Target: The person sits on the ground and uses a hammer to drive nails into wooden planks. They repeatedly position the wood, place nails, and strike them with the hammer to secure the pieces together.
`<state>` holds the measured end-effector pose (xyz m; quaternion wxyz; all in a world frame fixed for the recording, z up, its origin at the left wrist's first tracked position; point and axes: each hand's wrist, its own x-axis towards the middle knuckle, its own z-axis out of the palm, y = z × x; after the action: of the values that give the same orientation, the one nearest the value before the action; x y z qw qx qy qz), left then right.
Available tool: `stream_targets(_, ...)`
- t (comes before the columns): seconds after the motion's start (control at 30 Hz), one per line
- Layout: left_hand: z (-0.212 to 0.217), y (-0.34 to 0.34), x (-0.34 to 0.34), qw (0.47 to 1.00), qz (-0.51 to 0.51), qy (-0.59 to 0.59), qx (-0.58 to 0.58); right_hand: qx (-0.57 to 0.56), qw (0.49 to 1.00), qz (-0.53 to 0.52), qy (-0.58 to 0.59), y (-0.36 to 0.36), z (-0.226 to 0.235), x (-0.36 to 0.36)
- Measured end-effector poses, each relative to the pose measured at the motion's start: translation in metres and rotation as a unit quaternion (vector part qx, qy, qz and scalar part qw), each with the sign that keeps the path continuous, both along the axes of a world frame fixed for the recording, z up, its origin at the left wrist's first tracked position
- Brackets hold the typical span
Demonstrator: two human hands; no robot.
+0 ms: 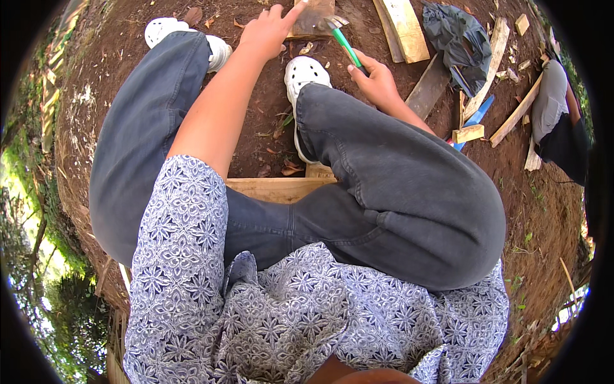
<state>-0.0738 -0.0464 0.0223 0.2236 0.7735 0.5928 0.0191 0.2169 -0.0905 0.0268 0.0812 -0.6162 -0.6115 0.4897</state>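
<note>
**Hammer poised over a small board on the dirt**

The right hand [377,80] is wrapped tight around the green handle of a claw hammer [342,37], gripping it low near the end, likely for swing and leverage; the metal head sits forward of the knuckles, just above the near edge of a small brown wooden board [313,19] lying flat on the earth. The left hand [268,29] reaches out with fingers spread and rests on the left part of that same board, holding nothing, apparently pinning it so it cannot skid. The two hands are apart, the board and hammer head between them.

The person sits on a pale wooden plank [275,187], knees wide in dark grey trousers, white perforated clogs [304,73] planted on the bare reddish ground [256,128] just short of the board. To the right lie a long pale timber plank [403,29], a crumpled dark cloth [454,29] and scattered timber offcuts [470,133]. Another person [556,109] crouches at the far right edge.
</note>
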Motion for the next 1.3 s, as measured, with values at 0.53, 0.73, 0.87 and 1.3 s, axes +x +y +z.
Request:
stream_targets(0.53,-0.053,0.033,-0.01,0.99,-0.118,-0.043,-0.061,-0.073,0.996,-0.03,0.044,0.014,0.002,-0.001)
stream_targets(0.73,-0.06,0.035,-0.016,0.986,-0.151,-0.062,-0.026,-0.071,0.996,-0.024,0.039,0.017,0.008,-0.004)
stream_targets(0.87,-0.056,0.035,-0.016,0.987,-0.149,-0.053,-0.039,-0.058,0.997,-0.015,0.047,0.015,0.002,-0.002)
stream_targets(1.3,-0.098,-0.012,-0.018,0.998,-0.033,-0.022,0.045,0.015,0.995,-0.083,-0.054,0.047,-0.021,-0.002)
